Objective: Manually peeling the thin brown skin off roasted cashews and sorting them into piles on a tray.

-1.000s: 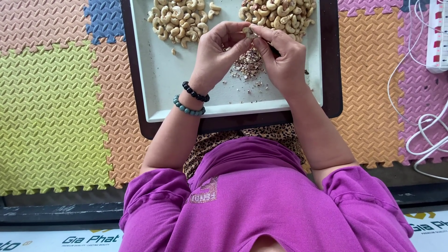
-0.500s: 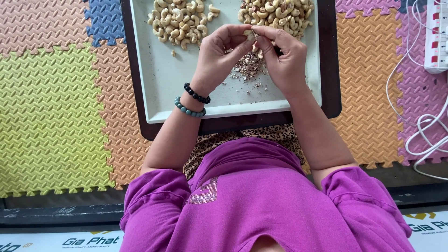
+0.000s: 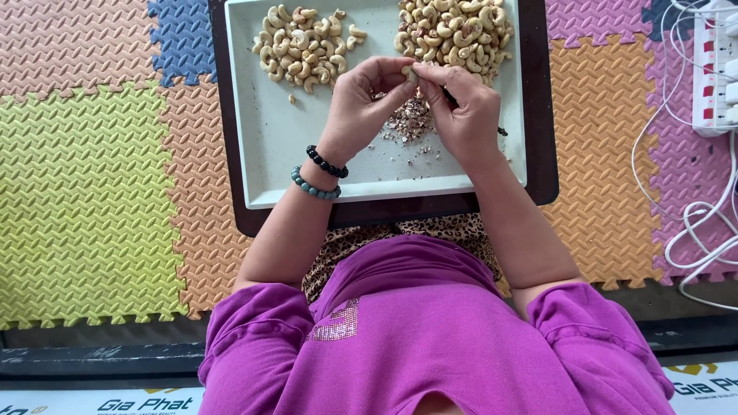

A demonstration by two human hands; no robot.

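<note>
The left hand (image 3: 361,104) and the right hand (image 3: 461,107) meet fingertip to fingertip above the middle of a pale rectangular tray (image 3: 269,146). Both hands are curled nearly closed, and together they pinch a single cashew nut (image 3: 411,74), which shows as a small pale shape between the thumbs and forefingers. The left wrist carries two bead bracelets: a black one (image 3: 327,162) nearer the hand and a teal one (image 3: 314,184) behind it. A thin dark object juts from the far side of the right hand; its kind cannot be told.

Directly beneath the hands, on the tray floor, lies a heap of brownish skin flakes (image 3: 407,121), with loose crumbs scattered around it toward the near rim.

At the far end of the tray are two separate piles. The pile of pale peeled cashews (image 3: 304,46) sits beyond the left hand. The pile of cashews with brown skin patches (image 3: 453,31) sits beyond the right hand, just past the held nut.

The tray rests on a dark brown board (image 3: 231,154), which lies across the person's lap over a floor of interlocking foam mats (image 3: 84,192) in yellow-green, orange, blue and pink. To the right, a white power strip (image 3: 715,69) and white cables (image 3: 692,223) lie on the mats.
</note>
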